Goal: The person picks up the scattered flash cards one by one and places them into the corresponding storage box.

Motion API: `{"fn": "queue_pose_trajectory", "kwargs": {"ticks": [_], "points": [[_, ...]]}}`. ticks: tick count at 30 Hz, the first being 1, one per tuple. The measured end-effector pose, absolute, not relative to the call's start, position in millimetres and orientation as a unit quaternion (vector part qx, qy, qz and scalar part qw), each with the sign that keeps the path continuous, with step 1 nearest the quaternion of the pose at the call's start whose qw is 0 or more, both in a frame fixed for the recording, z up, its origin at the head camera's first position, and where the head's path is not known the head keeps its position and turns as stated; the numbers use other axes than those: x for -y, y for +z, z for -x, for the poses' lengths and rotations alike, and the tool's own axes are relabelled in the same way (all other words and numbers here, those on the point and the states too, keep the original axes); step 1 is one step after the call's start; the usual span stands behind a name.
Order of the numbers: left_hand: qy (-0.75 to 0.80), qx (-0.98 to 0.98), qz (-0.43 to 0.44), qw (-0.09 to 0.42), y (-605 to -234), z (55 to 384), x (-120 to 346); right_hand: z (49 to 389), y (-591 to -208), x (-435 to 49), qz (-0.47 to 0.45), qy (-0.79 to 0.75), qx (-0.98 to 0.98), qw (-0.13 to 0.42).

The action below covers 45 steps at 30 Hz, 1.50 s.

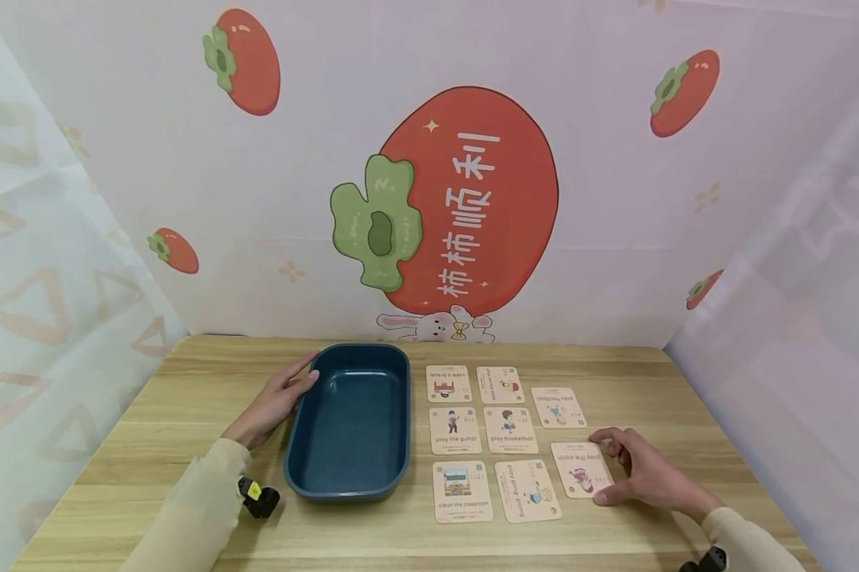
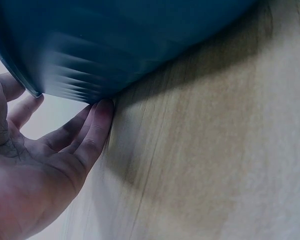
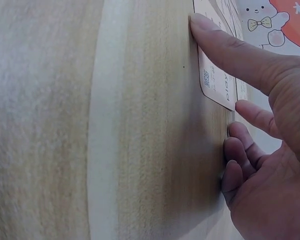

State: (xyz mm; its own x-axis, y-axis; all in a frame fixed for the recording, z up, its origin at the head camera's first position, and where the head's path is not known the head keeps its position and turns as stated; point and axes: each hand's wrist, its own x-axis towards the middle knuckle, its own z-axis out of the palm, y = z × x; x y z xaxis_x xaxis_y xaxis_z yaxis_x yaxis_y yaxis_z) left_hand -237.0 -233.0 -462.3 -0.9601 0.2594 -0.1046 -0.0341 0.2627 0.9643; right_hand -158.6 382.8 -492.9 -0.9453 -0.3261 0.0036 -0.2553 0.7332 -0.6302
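A dark blue, deep rectangular plastic basin (image 1: 354, 429) stands left of centre on the table. At its far left corner my left hand (image 1: 279, 401) grips it, thumb over the rim and fingers (image 2: 97, 125) against the outer wall. On the right, my right hand (image 1: 644, 473) spans the "play the violin" card (image 1: 582, 470), pinching it by opposite edges between thumb and index finger. The card (image 3: 217, 82) appears to lie flat on the wood. My other right fingers (image 3: 235, 152) curl beside it.
Between basin and right hand lie several picture cards in rough rows, among them "play football" (image 1: 558, 407), "play basketball" (image 1: 510, 430), "play ping-pong" (image 1: 529, 491) and "clean the classroom" (image 1: 462, 492). A printed cloth (image 1: 601, 262) with persimmons stands behind the wooden table (image 1: 372, 540).
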Motion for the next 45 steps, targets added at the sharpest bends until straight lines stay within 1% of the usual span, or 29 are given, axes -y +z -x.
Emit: {"fn": "queue_pose_trajectory", "kwargs": {"ticks": [4,11,16,19,26,33,40,45], "points": [[0.604,-0.784,-0.074,0.121,-463.2,236.3,232.6,158.4,-493.6,-382.5,0.149,-0.325,-0.932,0.058],[0.606,-0.784,-0.069,0.119,-463.8,236.1,232.3,161.5,-503.5,-388.5,0.155,-0.328,-0.931,0.046],[0.604,-0.785,-0.065,0.118,-463.4,235.9,231.6,163.4,-508.9,-392.9,0.156,-0.333,-0.929,0.048],[0.604,-0.786,-0.068,0.117,-463.7,235.7,231.7,163.8,-508.1,-393.1,0.162,-0.338,-0.926,0.049],[0.608,-0.783,-0.062,0.117,-466.6,234.5,232.6,157.3,-491.0,-384.9,0.196,-0.368,-0.908,0.052],[0.606,-0.784,-0.056,0.119,-464.7,233.7,231.0,163.1,-499.2,-391.4,0.209,-0.384,-0.898,0.054],[0.604,-0.786,-0.057,0.120,-463.8,234.0,230.6,171.4,-509.1,-399.0,0.216,-0.387,-0.896,0.034],[0.607,-0.783,-0.062,0.120,-463.6,233.8,231.3,168.0,-494.0,-391.0,0.232,-0.402,-0.886,0.004]]}}
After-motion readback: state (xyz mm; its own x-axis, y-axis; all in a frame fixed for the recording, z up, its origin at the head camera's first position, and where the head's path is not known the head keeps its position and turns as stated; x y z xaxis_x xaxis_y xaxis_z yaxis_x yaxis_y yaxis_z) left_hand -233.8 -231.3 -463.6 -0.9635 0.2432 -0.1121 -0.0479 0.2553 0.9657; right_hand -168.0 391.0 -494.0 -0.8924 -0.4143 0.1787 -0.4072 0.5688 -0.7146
